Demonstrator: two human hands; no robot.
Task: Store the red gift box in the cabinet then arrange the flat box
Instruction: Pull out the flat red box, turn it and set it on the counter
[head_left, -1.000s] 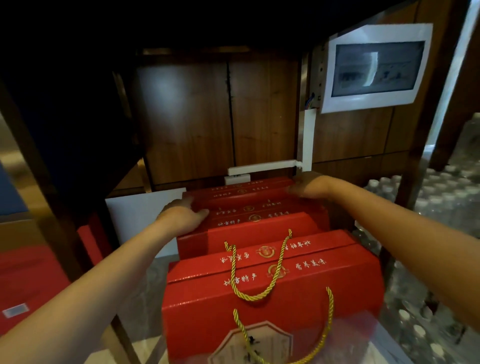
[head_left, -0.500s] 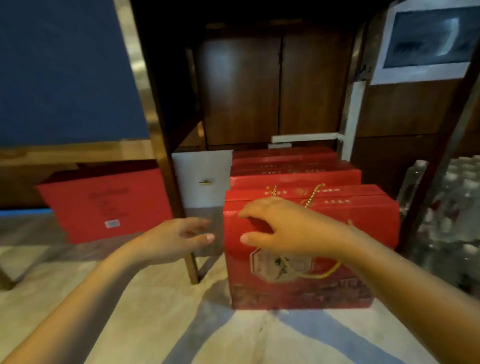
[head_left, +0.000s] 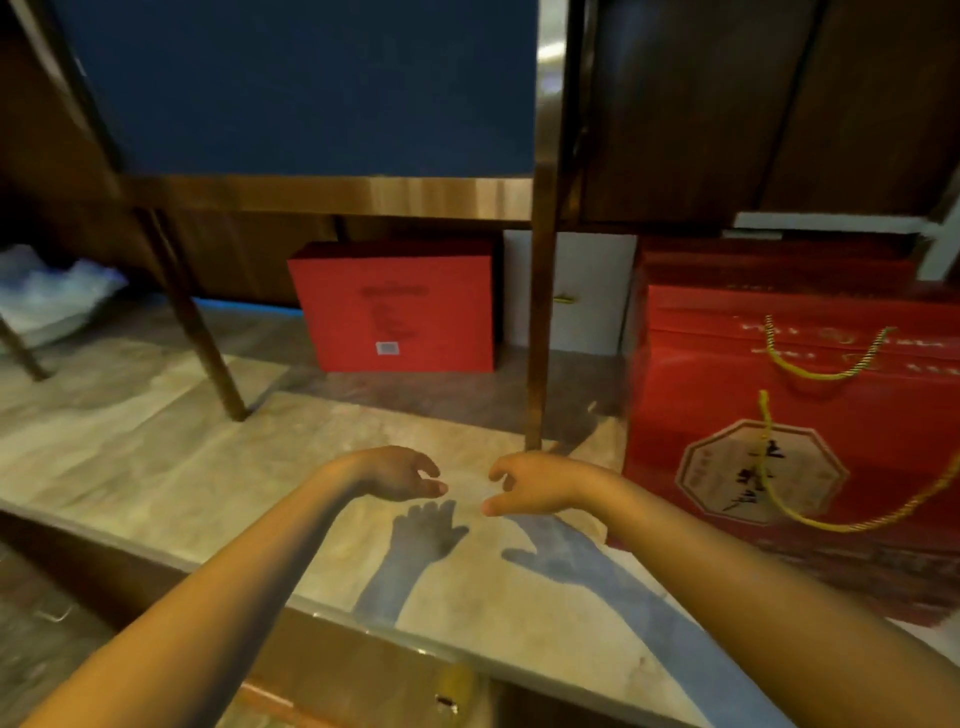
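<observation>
Both hands hang empty over the pale marble floor (head_left: 156, 467), just in front of the brown wooden post (head_left: 540, 322) of the cabinet frame. The left hand (head_left: 395, 475) sits to the left of the post's foot with its fingers (head_left: 434, 487) loosely curled and parted, holding nothing. The right hand (head_left: 535, 486) is near it, closer to the post, fingers bent in a slack half-open curl, also holding nothing; the 2 hands are apart, and their shadows fall on the floor below.

The red gift box (head_left: 789, 415) stands upright on the floor right of the post, inside the cabinet opening, with 2 yellow cord handles (head_left: 826, 371) draped over its top and front and an octagonal label on its face. More red boxes appear stacked behind it, blurred. The flat box (head_left: 395, 304), red with a small barcode sticker, stands on edge left of the post, further back under the blue panel (head_left: 311, 83). A white box (head_left: 587, 291) stands just behind the post, between the 2 red ones.
</observation>
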